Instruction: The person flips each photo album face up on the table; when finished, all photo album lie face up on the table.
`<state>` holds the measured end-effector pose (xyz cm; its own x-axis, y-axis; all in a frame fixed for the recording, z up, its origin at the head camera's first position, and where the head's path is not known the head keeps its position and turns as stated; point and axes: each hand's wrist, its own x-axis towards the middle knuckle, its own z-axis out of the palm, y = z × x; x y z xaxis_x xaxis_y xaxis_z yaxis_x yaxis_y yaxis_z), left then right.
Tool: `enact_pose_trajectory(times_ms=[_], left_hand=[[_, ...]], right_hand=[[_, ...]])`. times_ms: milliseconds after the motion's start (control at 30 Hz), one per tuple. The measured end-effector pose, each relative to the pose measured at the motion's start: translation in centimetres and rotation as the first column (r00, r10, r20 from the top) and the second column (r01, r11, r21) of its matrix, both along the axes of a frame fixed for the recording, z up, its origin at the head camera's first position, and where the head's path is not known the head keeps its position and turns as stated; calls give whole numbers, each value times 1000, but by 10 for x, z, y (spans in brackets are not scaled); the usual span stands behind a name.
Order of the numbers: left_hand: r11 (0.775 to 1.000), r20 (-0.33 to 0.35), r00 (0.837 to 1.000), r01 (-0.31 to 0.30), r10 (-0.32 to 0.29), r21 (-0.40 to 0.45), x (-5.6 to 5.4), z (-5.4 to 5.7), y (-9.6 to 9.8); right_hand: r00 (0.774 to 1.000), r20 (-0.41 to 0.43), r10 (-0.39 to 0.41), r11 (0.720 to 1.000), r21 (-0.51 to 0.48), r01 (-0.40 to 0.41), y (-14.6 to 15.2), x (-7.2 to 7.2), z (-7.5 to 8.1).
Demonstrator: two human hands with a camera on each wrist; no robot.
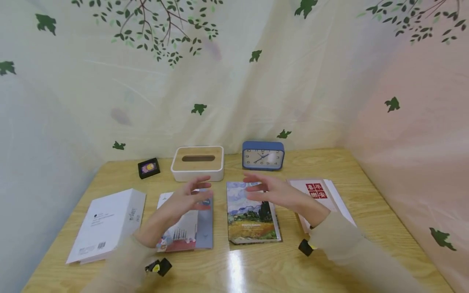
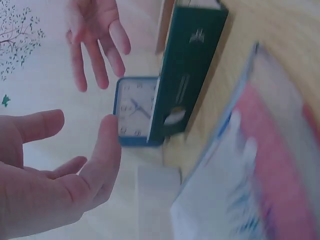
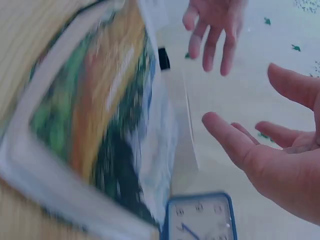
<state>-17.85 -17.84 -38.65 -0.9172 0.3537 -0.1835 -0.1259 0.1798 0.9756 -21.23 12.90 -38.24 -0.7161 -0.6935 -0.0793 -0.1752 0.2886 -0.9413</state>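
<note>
Both hands hover over the table, palms facing each other, fingers spread and gently bent, holding nothing. My left hand [image 1: 185, 199] is above a thin white booklet [image 1: 183, 228] that lies on a blue-grey book [image 1: 206, 232]. Over the upper right of a photo album [image 1: 249, 219] with a painted landscape cover hangs my right hand [image 1: 272, 190]. In the left wrist view the left hand [image 2: 65, 180] is near, with the right hand [image 2: 97, 37] facing it; the album's dark green spine [image 2: 187, 65] shows too. The right wrist view shows the right hand [image 3: 275, 155] apart from the album [image 3: 110, 115].
At the back stand a white tissue box [image 1: 198, 175] with a wooden top, a blue clock [image 1: 263, 145] and a small black box [image 1: 148, 175]. A thick white book [image 1: 104, 224] lies left. Books with a red-stamped cover [image 1: 304, 188] lie right. Fabric walls [image 1: 234, 89] enclose the table [image 1: 264, 268].
</note>
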Motion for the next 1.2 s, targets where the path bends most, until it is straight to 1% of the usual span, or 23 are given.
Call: enact_pose_trajectory(times_ms=[100, 167, 233, 300, 367, 400, 467, 567, 700, 767, 867, 967, 1100, 1200], left_hand=[[991, -58, 998, 2, -10, -132, -5, 10, -22], [973, -91, 996, -7, -14, -229, -8, 14, -37], [949, -111, 994, -23, -13, -315, -12, 16, -52], [923, -128, 992, -42, -7, -382, -14, 16, -65], [902, -125, 992, -57, 4, -428, -14, 14, -77], [892, -119, 993, -62, 10, -447, -14, 13, -82], [881, -97, 995, -68, 26, -467, -11, 10, -91], [875, -56, 997, -70, 49, -478, -6, 2, -104], [886, 21, 996, -66, 85, -459, 1, -12, -114], [884, 55, 994, -63, 99, -463, 3, -20, -117], [876, 82, 990, -58, 110, -478, 8, -28, -120], [871, 100, 987, -65, 129, -488, 13, -34, -124], [895, 140, 978, -78, 155, -439, 20, -39, -127], [911, 155, 974, -89, 164, -403, 24, -43, -129]], right_hand=[[996, 90, 15, 995, -98, -6, -21, 3, 1], [989, 144, 35, 991, -135, -15, -34, 7, 2], [984, 171, 40, 991, -134, -17, -45, 10, 3], [981, 194, 27, 992, -128, -2, -55, 13, 3], [976, 218, 5, 992, -127, 23, -64, 15, 2], [971, 237, -11, 991, -129, 43, -69, 16, 1], [964, 263, -37, 988, -135, 75, -78, 17, -3], [951, 301, -67, 983, -144, 115, -94, 19, -11], [939, 325, -114, 979, -126, 163, -112, 21, -22], [930, 340, -140, 974, -120, 190, -118, 24, -25], [924, 343, -167, 967, -125, 221, -126, 28, -30], [913, 369, -175, 962, -135, 239, -133, 32, -34], [886, 427, -183, 961, -114, 253, -140, 36, -39], [876, 441, -196, 960, -95, 263, -143, 36, -42]])
